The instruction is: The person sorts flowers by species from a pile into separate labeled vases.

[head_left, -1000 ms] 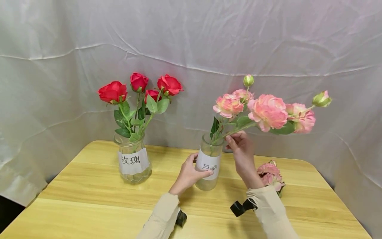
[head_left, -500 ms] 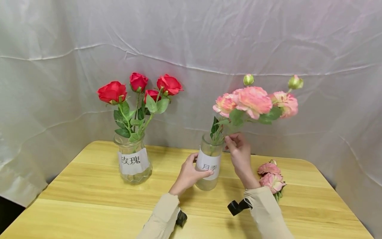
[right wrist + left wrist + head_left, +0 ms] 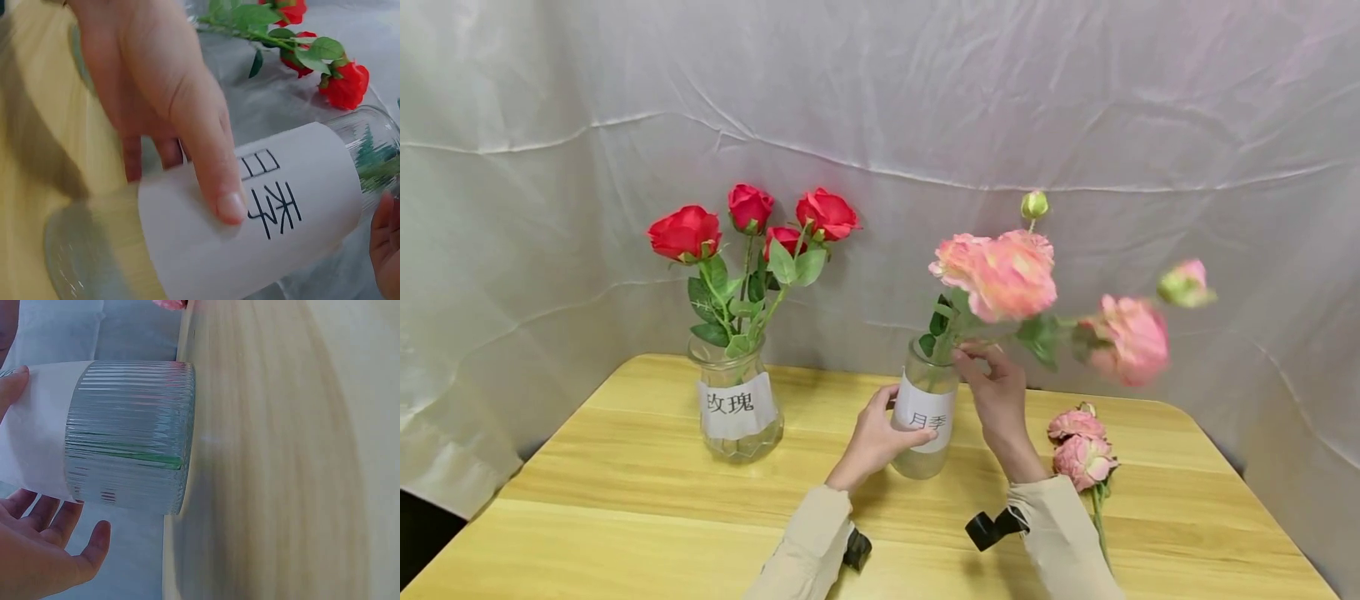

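Note:
A ribbed glass vase (image 3: 917, 462) with a white paper label (image 3: 928, 417) stands on the table. My left hand (image 3: 880, 437) grips it, the thumb lying across the label, as the right wrist view also shows. At its mouth, my right hand (image 3: 1000, 400) pinches the stem of a pink flower spray, with fingertips by the rim. The spray's blooms lean right: one pink bloom (image 3: 1131, 342) and a blurred bud (image 3: 1186, 283) hang out to the side. Larger pink blooms (image 3: 1011, 275) overlap above the vase. How deep the held stem reaches is hidden.
A second glass vase (image 3: 741, 446), also labelled, holds several red roses (image 3: 685, 233) at left. Beside my right sleeve, a pink flower spray (image 3: 1084, 462) lies on the wooden table (image 3: 625, 500). A grey cloth (image 3: 880, 100) hangs behind the table.
The pink spray first swung up and left, then its outer bloom and bud dropped out to the right. My right hand has shifted slightly left towards the vase mouth. My left hand stays put.

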Demonstrator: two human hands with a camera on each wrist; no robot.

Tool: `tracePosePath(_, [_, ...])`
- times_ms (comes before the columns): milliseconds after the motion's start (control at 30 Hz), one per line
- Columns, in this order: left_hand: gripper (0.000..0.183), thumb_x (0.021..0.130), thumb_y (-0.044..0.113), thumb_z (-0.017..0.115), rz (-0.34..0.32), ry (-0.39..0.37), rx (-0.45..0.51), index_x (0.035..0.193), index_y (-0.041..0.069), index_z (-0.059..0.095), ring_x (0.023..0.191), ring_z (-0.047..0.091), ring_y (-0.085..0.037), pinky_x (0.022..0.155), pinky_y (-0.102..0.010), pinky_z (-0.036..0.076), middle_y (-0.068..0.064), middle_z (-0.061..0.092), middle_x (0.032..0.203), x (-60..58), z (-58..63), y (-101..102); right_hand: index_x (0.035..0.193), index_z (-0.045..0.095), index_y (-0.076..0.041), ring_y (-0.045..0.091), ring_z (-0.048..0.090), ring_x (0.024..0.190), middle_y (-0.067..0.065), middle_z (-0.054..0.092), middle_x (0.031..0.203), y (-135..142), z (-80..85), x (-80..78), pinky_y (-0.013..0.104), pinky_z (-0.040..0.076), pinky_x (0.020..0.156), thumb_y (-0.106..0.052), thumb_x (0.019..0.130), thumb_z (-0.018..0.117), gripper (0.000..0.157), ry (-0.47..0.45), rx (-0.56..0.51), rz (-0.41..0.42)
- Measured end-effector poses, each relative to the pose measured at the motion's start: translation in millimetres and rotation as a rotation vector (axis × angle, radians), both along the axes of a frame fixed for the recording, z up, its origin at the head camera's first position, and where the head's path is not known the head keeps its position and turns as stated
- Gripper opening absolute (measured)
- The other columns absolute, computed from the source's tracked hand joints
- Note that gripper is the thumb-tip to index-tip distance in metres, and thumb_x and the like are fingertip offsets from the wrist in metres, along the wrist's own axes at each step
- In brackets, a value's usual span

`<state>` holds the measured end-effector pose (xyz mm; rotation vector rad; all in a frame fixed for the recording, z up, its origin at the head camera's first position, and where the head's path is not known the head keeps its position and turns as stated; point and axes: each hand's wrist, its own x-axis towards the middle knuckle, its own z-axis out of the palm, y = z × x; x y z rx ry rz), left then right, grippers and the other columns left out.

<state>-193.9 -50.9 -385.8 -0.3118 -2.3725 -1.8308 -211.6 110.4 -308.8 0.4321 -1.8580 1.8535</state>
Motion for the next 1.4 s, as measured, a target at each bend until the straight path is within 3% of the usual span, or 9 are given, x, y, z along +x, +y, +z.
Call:
tracePosePath(133, [0.077,0.074,0.027,0.084,-0.002,0.004,-0.005,0.136,0.004,0.046,0.114,0.05,-0.027,0.095,-0.049,0.041,-0.01,0.055,0.124,-1.1,-0.7,1,0.095,0.067,0.016,0.011,0.057,0.079,-0.006,0.065,0.087,1,-1.6,2.6,0.023,0.049,0.067,0.006,0.088,0.063,0.012,-0.048,-0.034,-0.025])
tracePosePath(267, [0.077,0.073,0.026,0.085,-0.01,0.009,0.012,0.136,0.003,0.046,0.114,0.05,-0.028,0.095,-0.049,0.04,-0.011,0.055,0.124,-0.8,0.0,1,0.092,0.07,0.0,0.011,0.055,0.069,-0.003,0.063,0.081,2,-3.3,3.9,0.024,0.048,0.065,0.004,0.089,0.063,0.008,-0.091,-0.141,-0.012])
tracePosePath(467, [0.078,0.072,0.024,0.085,-0.014,0.004,0.019,0.136,0.003,0.046,0.113,0.051,-0.029,0.095,-0.049,0.04,-0.011,0.056,0.123,-0.6,2.1,3,0.094,0.064,-0.013,0.012,0.054,0.065,-0.001,0.059,0.077,6,-6.6,4.6,0.024,0.048,0.061,0.014,0.086,0.06,0.028,-0.039,-0.313,0.04])
tracePosePath(667, [0.077,0.073,0.024,0.085,-0.015,0.009,0.012,0.136,0.003,0.046,0.115,0.05,-0.029,0.096,-0.049,0.04,-0.012,0.055,0.125,-1.7,4.4,3,0.1,0.067,0.005,0.009,0.057,0.07,-0.002,0.066,0.086,16,-15.0,4.6,0.021,0.047,0.061,0.008,0.088,0.063,0.013,-0.086,-0.114,-0.009])
tracePosePath(800, [0.077,0.072,0.023,0.085,-0.018,0.009,0.018,0.135,0.003,0.046,0.115,0.05,-0.029,0.096,-0.049,0.04,-0.012,0.054,0.124,-1.4,5.1,2,0.111,0.06,0.016,0.007,0.06,0.08,-0.003,0.066,0.097,28,-20.3,8.4,0.02,0.048,0.062,0.008,0.089,0.062,0.024,-0.134,0.01,0.017])
tracePosePath(967, [0.077,0.072,0.022,0.085,-0.014,0.007,0.019,0.135,0.002,0.046,0.113,0.051,-0.029,0.095,-0.048,0.04,-0.011,0.055,0.122,-1.7,3.7,2,0.116,0.063,0.006,0.005,0.059,0.084,-0.004,0.066,0.102,49,-21.1,17.3,0.021,0.049,0.064,-0.004,0.091,0.065,0.027,-0.237,0.222,0.001])
tracePosePath(1067, [0.077,0.072,0.022,0.086,-0.009,0.005,0.021,0.134,0.002,0.046,0.112,0.051,-0.028,0.095,-0.048,0.041,-0.01,0.056,0.121,-2.0,2.8,2,0.118,0.064,0.001,0.004,0.058,0.084,0.005,0.066,0.109,64,-21.1,21.5,0.023,0.049,0.064,-0.012,0.092,0.066,0.029,-0.273,0.359,-0.01])
tracePosePath(1200, [0.077,0.072,0.023,0.086,-0.005,-0.01,0.016,0.135,0.003,0.046,0.112,0.051,-0.027,0.094,-0.048,0.041,-0.01,0.055,0.121,-0.7,3.6,1,0.117,0.064,0.002,0.003,0.059,0.085,0.016,0.064,0.114,84,-21.4,25.8,0.024,0.05,0.063,-0.014,0.093,0.066,0.029,-0.241,0.455,-0.018])
tracePosePath(1400, [0.078,0.073,0.023,0.085,-0.011,-0.024,0.015,0.137,0.003,0.045,0.113,0.05,-0.028,0.095,-0.048,0.041,-0.011,0.054,0.123,0.6,2.6,1,0.114,0.064,0.004,0.004,0.061,0.075,-0.012,0.066,0.097,112,-20.5,31.4,0.023,0.051,0.06,-0.01,0.092,0.066,0.026,-0.184,0.476,-0.048])
